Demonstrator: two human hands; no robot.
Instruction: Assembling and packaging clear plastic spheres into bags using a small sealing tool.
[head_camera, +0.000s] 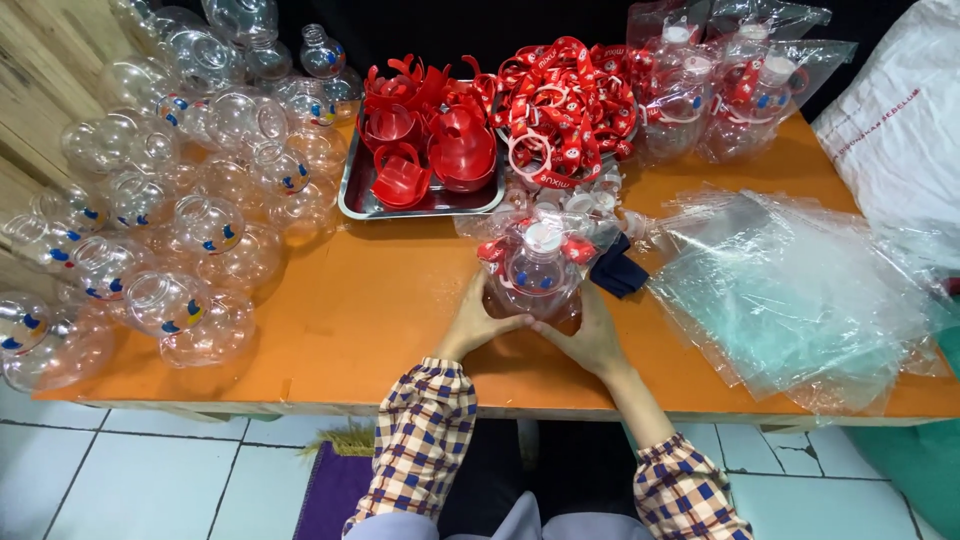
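A clear round plastic bottle with a white cap and red strap sits inside a clear plastic bag on the orange table. My left hand grips the bag's lower left side. My right hand holds its lower right side. Both hands press around the bagged bottle near the table's front middle. Both sleeves are plaid.
A heap of empty clear bottles fills the left. A metal tray holds red caps. Red straps pile behind. Bagged bottles stand at back right. Flat clear bags lie right. A dark cloth lies beside the bottle.
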